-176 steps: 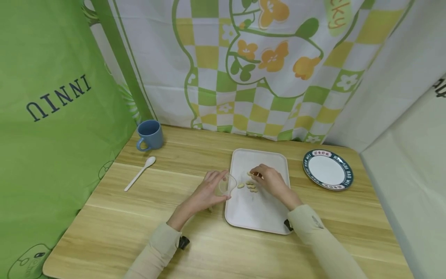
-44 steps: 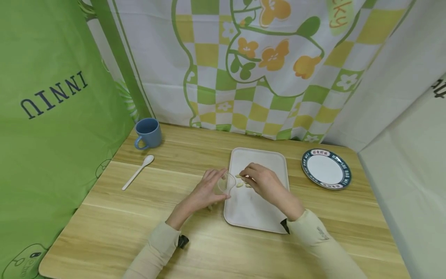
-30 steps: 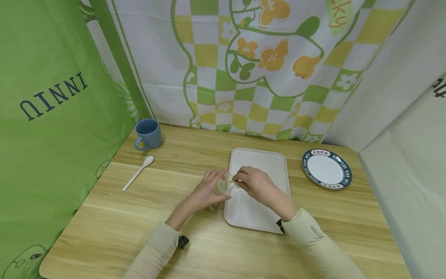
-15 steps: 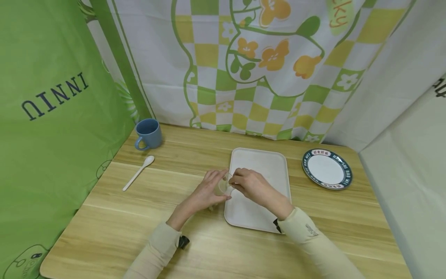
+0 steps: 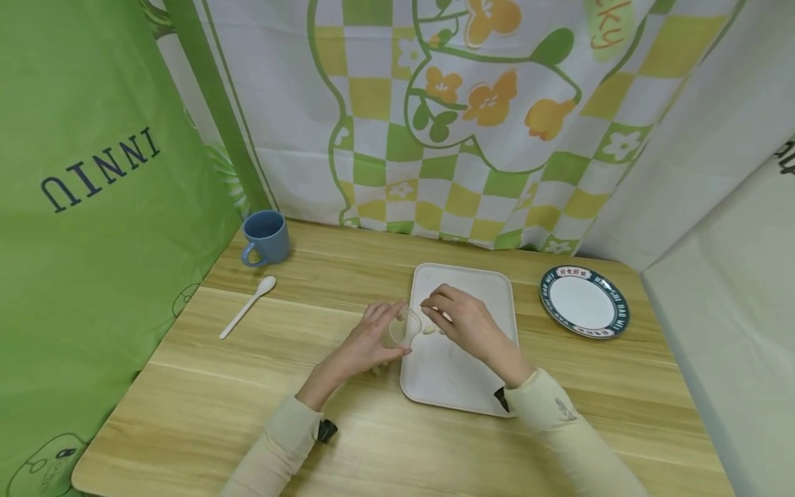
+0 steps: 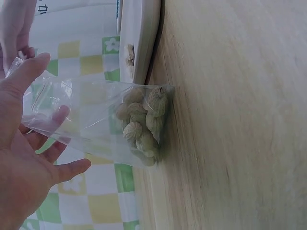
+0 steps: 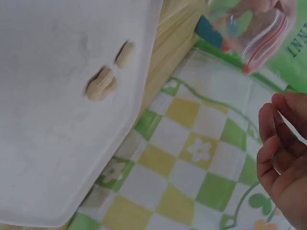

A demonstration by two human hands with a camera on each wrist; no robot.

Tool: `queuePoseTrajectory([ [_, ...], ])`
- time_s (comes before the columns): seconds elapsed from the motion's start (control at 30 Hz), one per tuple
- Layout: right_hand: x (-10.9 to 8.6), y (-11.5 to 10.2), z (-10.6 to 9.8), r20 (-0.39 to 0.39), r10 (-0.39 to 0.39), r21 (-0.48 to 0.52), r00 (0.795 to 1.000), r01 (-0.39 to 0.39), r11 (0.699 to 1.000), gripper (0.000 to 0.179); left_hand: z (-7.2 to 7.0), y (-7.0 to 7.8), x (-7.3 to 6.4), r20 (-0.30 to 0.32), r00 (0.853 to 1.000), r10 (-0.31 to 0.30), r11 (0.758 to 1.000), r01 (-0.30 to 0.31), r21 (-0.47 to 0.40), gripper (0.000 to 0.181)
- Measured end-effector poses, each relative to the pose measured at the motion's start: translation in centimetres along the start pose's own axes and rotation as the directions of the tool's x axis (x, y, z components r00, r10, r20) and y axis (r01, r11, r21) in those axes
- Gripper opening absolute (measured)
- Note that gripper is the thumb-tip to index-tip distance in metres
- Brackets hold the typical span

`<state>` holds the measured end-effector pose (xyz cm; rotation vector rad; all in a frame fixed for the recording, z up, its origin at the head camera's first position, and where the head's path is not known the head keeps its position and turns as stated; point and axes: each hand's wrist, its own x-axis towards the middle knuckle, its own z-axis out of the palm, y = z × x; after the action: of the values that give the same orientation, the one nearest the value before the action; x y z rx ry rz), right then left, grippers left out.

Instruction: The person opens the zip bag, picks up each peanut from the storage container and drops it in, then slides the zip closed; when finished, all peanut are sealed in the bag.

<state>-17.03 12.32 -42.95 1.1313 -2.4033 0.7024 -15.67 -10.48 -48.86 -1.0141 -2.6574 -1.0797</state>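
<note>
My left hand [image 5: 373, 342] holds a clear zip-top plastic bag [image 6: 86, 110] by its mouth, spreading it with thumb and fingers. Several peanuts in their shells [image 6: 144, 120] lie in the bottom of the bag, which is down at the wooden table. My right hand [image 5: 466, 321] is over the white tray, just right of the bag's mouth. Its fingers are loosely bent, with nothing seen between them in the right wrist view. A few peanuts [image 7: 100, 86] lie on the tray [image 5: 459, 373], partly hidden by the right hand in the head view.
A blue mug [image 5: 267, 238] stands at the back left, with a white spoon [image 5: 248, 307] in front of it. A plate with a dark green patterned rim [image 5: 548, 304] is to the right of the tray. Patterned cloths hang behind and at the sides.
My right hand brought a peanut from the tray to the bag's mouth, let go of it there, and moved back right over the tray. The left hand stayed with the bag.
</note>
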Motion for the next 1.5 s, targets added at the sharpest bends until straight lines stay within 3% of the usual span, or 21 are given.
queuePoseTrajectory([
  [0.07, -0.4, 0.9, -0.1, 0.011, 0.08, 0.001, 0.997, -0.08, 0.997, 0.005, -0.1, 0.0, 0.0, 0.002, 1.0, -0.004, 1.0, 0.004, -0.01, 0.084],
  [0.13, -1.0, 1.9, 0.0, 0.075, 0.176, -0.004, 0.982, -0.176, 0.984, 0.005, -0.1, -0.1, -0.1, 0.006, 1.0, -0.005, 1.0, 0.005, -0.017, 0.085],
  [0.27, -2.5, 3.5, 0.8, 0.256, 0.324, -0.052, 0.911, -0.322, 0.945, 0.007, -0.1, -0.1, -0.3, 0.008, 1.0, -0.007, 1.0, 0.007, -0.022, 0.085],
  [0.37, -3.1, 4.3, 1.6, 0.32, 0.372, -0.083, 0.871, -0.365, 0.927, 0.009, -0.2, -0.1, -0.3, 0.007, 1.0, -0.01, 1.0, 0.01, -0.025, 0.085],
  [0.43, -3.3, 4.4, 2.0, 0.323, 0.367, -0.085, 0.872, -0.36, 0.929, 0.011, -0.3, 0.0, -0.4, 0.005, 1.0, -0.01, 1.0, 0.01, -0.023, 0.085],
  [0.57, -3.0, 4.2, 3.0, 0.318, 0.288, -0.059, 0.903, -0.284, 0.957, 0.013, -0.3, -0.1, -0.4, -0.003, 1.0, -0.01, 1.0, 0.01, -0.01, 0.085],
  [0.67, -2.5, 3.6, 3.7, 0.332, 0.236, -0.047, 0.913, -0.234, 0.971, 0.014, -0.3, -0.1, -0.3, -0.008, 1.0, -0.012, 1.0, 0.012, -0.011, 0.085],
  [0.9, -1.9, 3.0, 4.6, 0.341, 0.236, -0.1, 0.91, -0.214, 0.972, 0.015, -0.2, -0.2, -0.3, -0.004, 1.0, -0.016, 1.0, 0.016, -0.024, 0.084],
  [1.17, -1.7, 3.1, 5.3, 0.355, 0.164, -0.128, 0.92, -0.126, 0.984, 0.013, -0.2, -0.2, -0.4, 0.003, 1.0, -0.027, 0.999, 0.027, -0.022, 0.084],
  [1.5, -1.9, 3.1, 6.0, 0.395, 0.212, -0.193, 0.894, -0.145, 0.971, 0.008, -0.2, -0.3, -0.5, -0.008, 1.0, -0.02, 1.0, 0.02, -0.007, 0.085],
])
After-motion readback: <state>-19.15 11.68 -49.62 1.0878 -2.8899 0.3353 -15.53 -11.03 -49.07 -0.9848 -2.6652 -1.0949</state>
